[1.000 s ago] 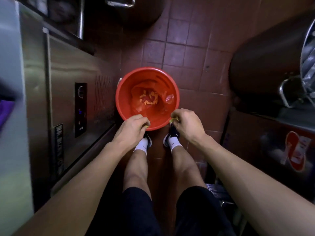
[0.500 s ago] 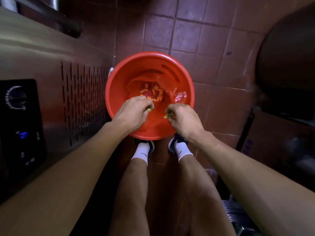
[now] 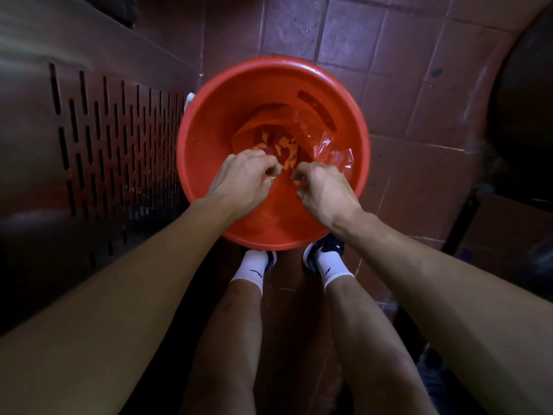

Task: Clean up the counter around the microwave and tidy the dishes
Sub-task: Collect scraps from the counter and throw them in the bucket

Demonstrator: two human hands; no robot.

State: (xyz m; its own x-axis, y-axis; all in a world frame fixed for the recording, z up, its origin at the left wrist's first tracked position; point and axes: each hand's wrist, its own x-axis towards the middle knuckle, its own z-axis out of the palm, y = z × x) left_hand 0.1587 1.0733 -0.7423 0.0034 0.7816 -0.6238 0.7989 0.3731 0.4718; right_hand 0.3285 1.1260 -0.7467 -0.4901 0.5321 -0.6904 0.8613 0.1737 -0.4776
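Over the red bucket (image 3: 209, 139), left hand (image 3: 242, 178) and right hand (image 3: 323, 190) each pinch small yellowish scraps, mostly hidden by curled fingers.

head cam | looks steeply down | close over bucket (image 3: 209, 121) | single view

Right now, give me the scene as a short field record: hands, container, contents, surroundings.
left hand: over the bucket, fingers curled, pinching a small yellowish scrap
right hand: over the bucket, fingers curled, pinching a small orange scrap
bucket: red, round, on the tiled floor in front of the feet
contents: orange-yellow scraps and a clear plastic bag at the bottom
left side: metal panel with vent slots
floor: reddish tiles
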